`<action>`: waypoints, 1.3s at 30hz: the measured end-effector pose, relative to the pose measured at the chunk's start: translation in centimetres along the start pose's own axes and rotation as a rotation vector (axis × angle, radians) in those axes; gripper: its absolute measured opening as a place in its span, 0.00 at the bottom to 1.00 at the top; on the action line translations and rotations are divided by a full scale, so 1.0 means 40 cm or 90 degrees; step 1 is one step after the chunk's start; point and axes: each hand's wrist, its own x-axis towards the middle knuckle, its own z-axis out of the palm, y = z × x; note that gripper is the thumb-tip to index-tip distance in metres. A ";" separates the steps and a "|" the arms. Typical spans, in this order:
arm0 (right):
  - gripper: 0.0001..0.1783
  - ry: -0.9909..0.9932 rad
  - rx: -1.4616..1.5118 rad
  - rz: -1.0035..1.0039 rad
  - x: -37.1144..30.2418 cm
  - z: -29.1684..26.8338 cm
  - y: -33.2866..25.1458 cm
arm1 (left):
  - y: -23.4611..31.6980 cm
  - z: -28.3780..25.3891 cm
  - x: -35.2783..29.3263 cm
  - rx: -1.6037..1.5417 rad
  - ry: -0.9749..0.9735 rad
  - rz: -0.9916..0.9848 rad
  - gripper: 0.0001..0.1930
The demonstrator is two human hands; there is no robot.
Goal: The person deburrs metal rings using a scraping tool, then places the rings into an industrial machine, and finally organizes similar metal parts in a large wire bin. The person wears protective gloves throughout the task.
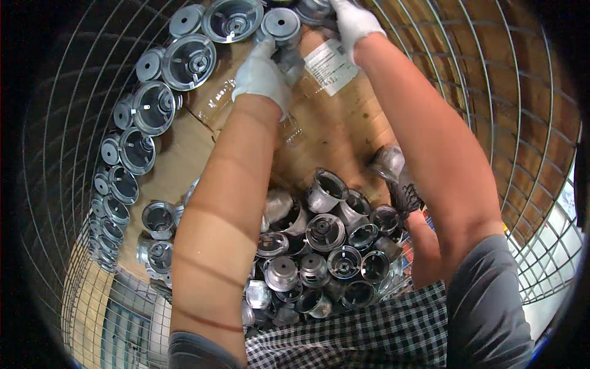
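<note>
White gloves cover both my hands, which reach to the far end of a wire cage lined with cardboard. My left hand (263,77) is closed around a grey metal cup (281,24) that has a round hole in its flat end. A blurred grey shape shows beside that hand's fingers. At the top edge my right hand (359,24) is closed on another metal cup (313,11), partly cut off by the frame. Close to both stands a wide, open-mouthed metal cup (233,21) with a hub inside.
Metal cups (153,107) line the left side in a curved row. Nearer me is a heap of cups (326,234). A white label (330,66) lies on the cardboard (344,123). Below my right arm, what looks like another person's forearm (423,246) shows. Wire mesh (519,92) rises around.
</note>
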 end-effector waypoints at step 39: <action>0.37 -0.018 -0.384 -0.440 -0.316 0.233 0.241 | -0.131 0.057 -0.514 0.720 0.234 0.767 0.20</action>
